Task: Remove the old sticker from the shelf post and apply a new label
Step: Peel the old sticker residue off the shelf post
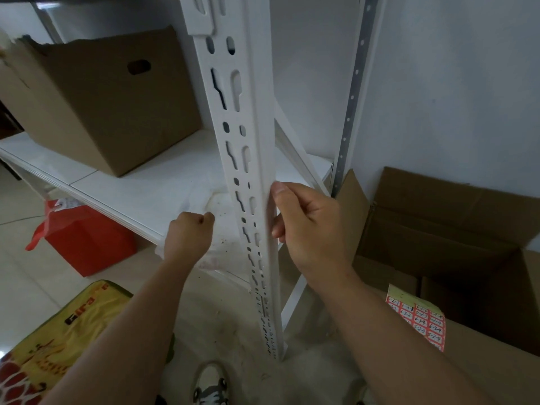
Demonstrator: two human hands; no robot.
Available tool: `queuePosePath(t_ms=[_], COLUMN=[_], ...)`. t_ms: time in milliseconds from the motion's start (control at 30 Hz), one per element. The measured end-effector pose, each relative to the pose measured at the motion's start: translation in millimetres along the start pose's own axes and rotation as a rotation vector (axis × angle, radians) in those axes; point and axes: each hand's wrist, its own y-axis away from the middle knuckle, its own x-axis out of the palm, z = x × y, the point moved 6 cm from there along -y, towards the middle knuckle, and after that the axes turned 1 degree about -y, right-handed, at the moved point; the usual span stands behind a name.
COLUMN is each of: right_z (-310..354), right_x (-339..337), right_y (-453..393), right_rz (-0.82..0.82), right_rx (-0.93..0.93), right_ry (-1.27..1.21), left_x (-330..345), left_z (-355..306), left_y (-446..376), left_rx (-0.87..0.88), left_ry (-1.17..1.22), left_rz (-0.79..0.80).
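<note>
matt white metal post [251, 135], brown cardboard box [102, 103]

Both your bare forearms reach up and forward from the bottom of the view, the left one from the lower left, the right one from the lower right, and they converge toward the middle. Your left hand [191, 233] is curled into a loose fist, knuckles facing away from you, back of the hand toward the camera; whether it holds anything cannot be told. Your right hand [306, 226] sits a little higher and closer, wrist straight, its back turned to you. Its thumb points upward, and the fingers curl inward beneath it, their tips largely hidden.
</note>
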Motion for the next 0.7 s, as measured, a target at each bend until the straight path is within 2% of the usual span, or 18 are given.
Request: queuePosePath(t_ms=[67,200,433,700], right_z=[1,0,0,-5], right_x=[-1,-3,-4,-3], right_y=[-2,-5,-6,-3], right_rz=[-0.009,-0.009,0.008,0.016], right_rx=[0.001,-0.002,0.011,0.092], right_ry=[-0.018,-0.054,-0.082,-0.151], left_x=[5,15,8,6], left_z=[0,-1,-6,-17], left_y=[0,-2,2,11], left_rx=[-0.014,0.103,0.101,0.228], left_ry=[-0.163,-0.340,-0.424,-0.253], left_rz=[-0.001,0.042,-0.060,-0.050])
